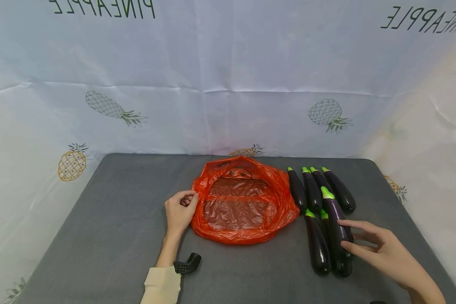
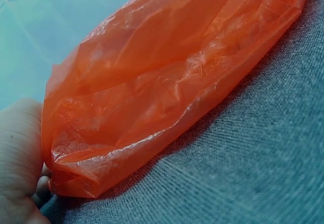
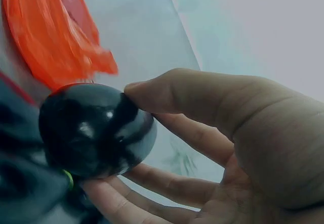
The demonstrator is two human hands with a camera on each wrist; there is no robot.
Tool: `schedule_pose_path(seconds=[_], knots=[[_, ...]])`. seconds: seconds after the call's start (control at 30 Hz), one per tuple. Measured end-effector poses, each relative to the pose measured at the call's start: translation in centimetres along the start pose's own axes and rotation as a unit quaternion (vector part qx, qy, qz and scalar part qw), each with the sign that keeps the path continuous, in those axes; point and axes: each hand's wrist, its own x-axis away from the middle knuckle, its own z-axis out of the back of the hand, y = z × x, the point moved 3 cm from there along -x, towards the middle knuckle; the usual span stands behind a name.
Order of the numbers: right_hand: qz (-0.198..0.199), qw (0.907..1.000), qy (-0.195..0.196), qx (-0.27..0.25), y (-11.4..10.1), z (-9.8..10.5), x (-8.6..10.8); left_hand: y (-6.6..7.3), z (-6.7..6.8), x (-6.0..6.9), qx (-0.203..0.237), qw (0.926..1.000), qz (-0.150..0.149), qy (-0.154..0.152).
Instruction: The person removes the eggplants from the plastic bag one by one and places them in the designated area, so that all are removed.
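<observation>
A red plastic bag lies mouth open in the middle of the table, its rim spread wide. My left hand pinches the bag's left edge; up close, the left wrist view has the thin film bunched beside the thumb side of the hand. On the right, my right hand grips a dark purple eggplant between thumb and fingers, green cap pointing away. The right wrist view faces its round glossy end. This eggplant overlaps others beneath it, and whether it touches them is unclear.
Several more eggplants lie right of the bag: a back row and a front group, where one eggplant sits left of the held one. The grey table backs onto a white pineapple-print cloth.
</observation>
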Motion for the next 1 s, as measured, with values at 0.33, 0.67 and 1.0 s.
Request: schedule_pose_path(seconds=[0.33, 0.67, 1.0], knots=[[-0.066, 0.9970, 0.004, 0.041, 3.4, 2.0, 1.3, 0.3, 0.0, -0.1, -0.001, 1.0000, -0.002, -0.002], [-0.089, 0.9953, -0.020, 0.032, 3.9, 1.8, 1.7, 0.3, 0.1, 0.0, 0.001, 1.0000, 0.001, -0.003], [-0.122, 0.9913, -0.051, 0.006, 5.4, 1.3, 2.0, 0.3, 0.1, -0.1, -0.009, 0.9999, -0.005, 0.003]])
